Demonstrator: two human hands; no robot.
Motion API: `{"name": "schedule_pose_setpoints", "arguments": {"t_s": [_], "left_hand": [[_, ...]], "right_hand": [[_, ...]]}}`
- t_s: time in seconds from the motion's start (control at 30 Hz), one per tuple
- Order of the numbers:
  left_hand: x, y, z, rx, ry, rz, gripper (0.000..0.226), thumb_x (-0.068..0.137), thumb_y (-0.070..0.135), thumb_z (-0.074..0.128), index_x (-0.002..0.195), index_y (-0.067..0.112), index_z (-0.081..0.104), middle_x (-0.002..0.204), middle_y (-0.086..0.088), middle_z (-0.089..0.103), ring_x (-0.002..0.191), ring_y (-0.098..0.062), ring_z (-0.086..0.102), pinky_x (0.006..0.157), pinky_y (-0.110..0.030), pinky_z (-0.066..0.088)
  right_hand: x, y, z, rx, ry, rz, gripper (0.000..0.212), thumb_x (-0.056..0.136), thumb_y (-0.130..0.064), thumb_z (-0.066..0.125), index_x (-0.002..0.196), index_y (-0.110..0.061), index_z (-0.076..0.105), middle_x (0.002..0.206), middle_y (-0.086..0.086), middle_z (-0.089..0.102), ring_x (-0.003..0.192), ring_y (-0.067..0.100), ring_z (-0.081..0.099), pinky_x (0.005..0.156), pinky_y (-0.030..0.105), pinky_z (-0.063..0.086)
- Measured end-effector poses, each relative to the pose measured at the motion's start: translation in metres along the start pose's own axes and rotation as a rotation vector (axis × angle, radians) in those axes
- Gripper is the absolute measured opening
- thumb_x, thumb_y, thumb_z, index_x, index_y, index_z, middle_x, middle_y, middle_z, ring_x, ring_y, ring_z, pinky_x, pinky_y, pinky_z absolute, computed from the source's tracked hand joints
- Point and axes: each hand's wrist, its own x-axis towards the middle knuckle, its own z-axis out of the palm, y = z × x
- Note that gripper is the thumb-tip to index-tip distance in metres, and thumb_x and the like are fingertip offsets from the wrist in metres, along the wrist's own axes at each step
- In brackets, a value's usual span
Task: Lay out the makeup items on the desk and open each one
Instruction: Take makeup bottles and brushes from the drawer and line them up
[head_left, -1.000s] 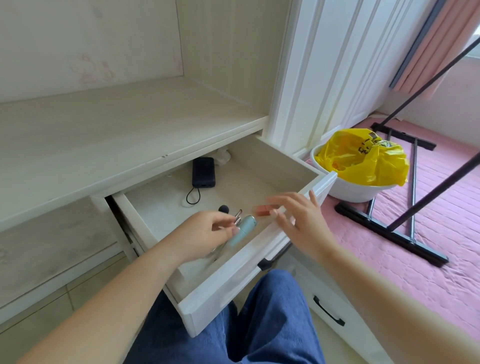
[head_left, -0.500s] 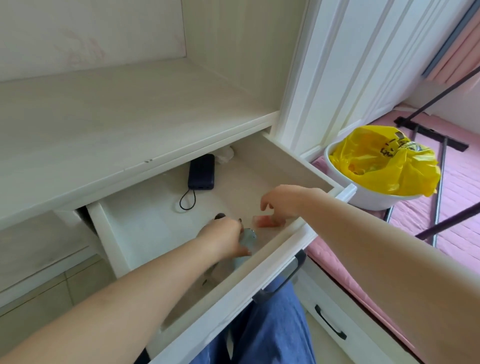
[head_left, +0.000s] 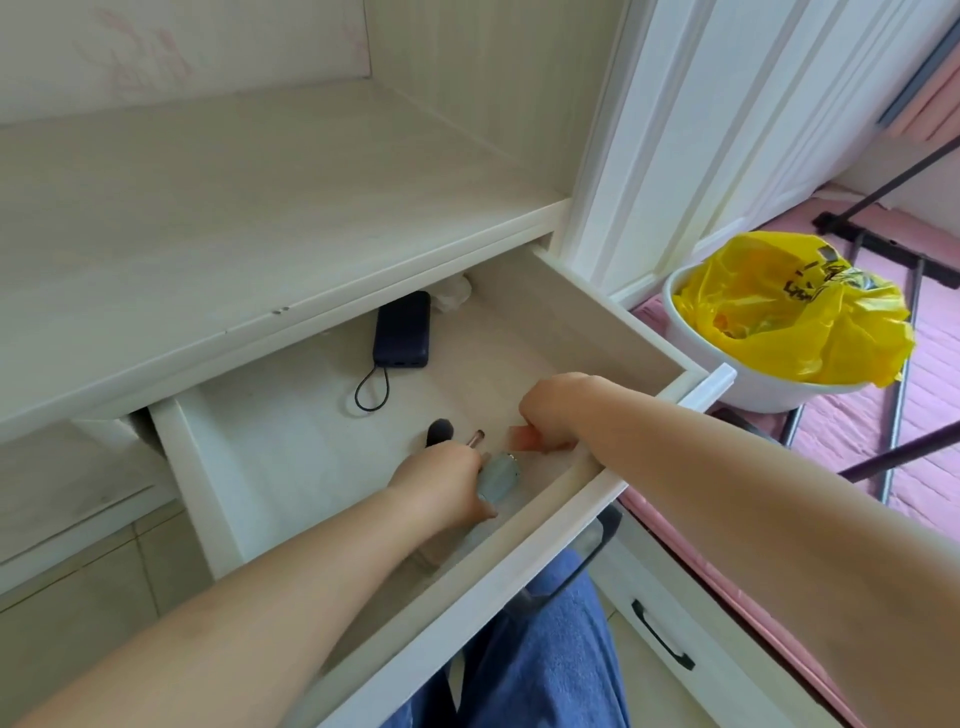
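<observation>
My two bare forearms reach forward and down, converging. My left hand (head_left: 441, 483) is curled, knuckles up (fingertips hidden beneath it). My right hand (head_left: 553, 410) bends sharply at the wrist, fingers tucked under and pinching.

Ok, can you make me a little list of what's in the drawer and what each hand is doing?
drawer: pulled open under the desk top
left hand: down in the drawer, holding a pale blue tube with brushes
right hand: fingers curled on a small pink item
also in drawer: dark power bank with a cord loop, at the back
beside the drawer: white bin with a yellow bag
</observation>
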Motion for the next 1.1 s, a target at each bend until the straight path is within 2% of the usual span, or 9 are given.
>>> {"name": "schedule_pose_setpoints", "arguments": {"t_s": [0.07, 0.17, 0.23, 0.4, 0.53, 0.6, 0.7, 0.9, 1.1], "left_hand": [[-0.001, -0.006, -0.002, -0.051, 0.010, -0.027, 0.025, 0.078, 0.040, 0.064, 0.072, 0.021, 0.048, 0.066, 0.006, 0.046, 0.069, -0.018, 0.050, 0.056, -0.026, 0.037], [-0.002, -0.014, -0.009, -0.180, 0.040, -0.056, 0.024, 0.075, 0.037, 0.067, 0.073, 0.017, 0.055, 0.071, 0.002, 0.050, 0.072, -0.020, 0.054, 0.056, -0.026, 0.035], [-0.006, -0.020, -0.018, -0.265, 0.068, -0.063, 0.022, 0.075, 0.035, 0.068, 0.074, 0.016, 0.057, 0.070, 0.002, 0.051, 0.070, -0.019, 0.054, 0.055, -0.026, 0.036], [-0.032, -0.036, -0.047, -0.537, 0.215, -0.023, 0.029, 0.075, 0.034, 0.072, 0.100, 0.020, 0.066, 0.093, 0.006, 0.068, 0.084, -0.013, 0.065, 0.076, -0.031, 0.052], [-0.070, -0.053, -0.087, -0.660, 0.434, 0.061, 0.029, 0.074, 0.035, 0.075, 0.100, 0.030, 0.062, 0.092, 0.020, 0.064, 0.083, 0.004, 0.061, 0.070, -0.015, 0.047], [-0.094, -0.066, -0.110, -0.760, 0.522, 0.077, 0.029, 0.075, 0.032, 0.075, 0.099, 0.033, 0.059, 0.096, 0.019, 0.065, 0.087, 0.007, 0.061, 0.075, -0.018, 0.051], [-0.132, -0.092, -0.141, -0.900, 0.655, 0.055, 0.036, 0.075, 0.026, 0.076, 0.108, 0.023, 0.061, 0.103, 0.007, 0.069, 0.095, -0.008, 0.067, 0.083, -0.033, 0.056], [-0.205, -0.169, -0.192, -0.943, 0.951, -0.040, 0.037, 0.076, 0.021, 0.076, 0.108, 0.024, 0.058, 0.100, 0.004, 0.070, 0.090, -0.008, 0.068, 0.079, -0.031, 0.058], [-0.261, -0.271, -0.228, -0.838, 1.189, -0.210, 0.032, 0.074, 0.020, 0.077, 0.096, 0.031, 0.057, 0.096, 0.008, 0.068, 0.088, -0.010, 0.068, 0.083, -0.037, 0.055]], "right_hand": [[-0.001, -0.002, 0.000, 0.008, 0.024, -0.022, 0.017, 0.088, -0.022, 0.048, 0.087, -0.011, 0.061, 0.079, 0.000, 0.054, 0.077, 0.025, 0.052, 0.067, 0.030, 0.042], [-0.006, 0.001, -0.002, 0.098, 0.096, -0.035, 0.024, 0.084, -0.018, 0.048, 0.098, -0.005, 0.064, 0.097, 0.009, 0.065, 0.081, 0.027, 0.056, 0.065, 0.030, 0.040], [-0.011, 0.004, -0.004, 0.207, 0.164, -0.037, 0.026, 0.081, -0.017, 0.052, 0.103, -0.007, 0.062, 0.099, 0.010, 0.066, 0.081, 0.027, 0.058, 0.063, 0.029, 0.041], [-0.039, 0.010, -0.026, 0.517, 0.346, -0.087, 0.019, 0.073, -0.022, 0.060, 0.091, -0.021, 0.060, 0.086, -0.002, 0.064, 0.075, 0.018, 0.059, 0.056, 0.026, 0.044], [-0.074, 0.006, -0.061, 0.781, 0.514, -0.194, 0.014, 0.075, -0.036, 0.063, 0.088, -0.035, 0.059, 0.088, -0.016, 0.065, 0.079, 0.007, 0.062, 0.065, 0.024, 0.051], [-0.088, -0.005, -0.087, 0.891, 0.581, -0.272, 0.010, 0.081, -0.036, 0.061, 0.090, -0.033, 0.059, 0.087, -0.014, 0.068, 0.082, 0.008, 0.066, 0.068, 0.026, 0.056], [-0.103, -0.033, -0.133, 1.065, 0.652, -0.402, 0.005, 0.087, -0.026, 0.061, 0.087, -0.030, 0.059, 0.089, -0.007, 0.067, 0.088, 0.014, 0.066, 0.069, 0.028, 0.058], [-0.111, -0.115, -0.222, 1.265, 0.667, -0.607, 0.012, 0.091, -0.015, 0.057, 0.103, -0.015, 0.059, 0.102, 0.009, 0.068, 0.097, 0.018, 0.066, 0.078, 0.035, 0.058], [-0.089, -0.207, -0.293, 1.324, 0.635, -0.714, 0.011, 0.092, -0.020, 0.055, 0.102, -0.018, 0.059, 0.099, 0.004, 0.069, 0.096, 0.011, 0.066, 0.075, 0.030, 0.056]]}}
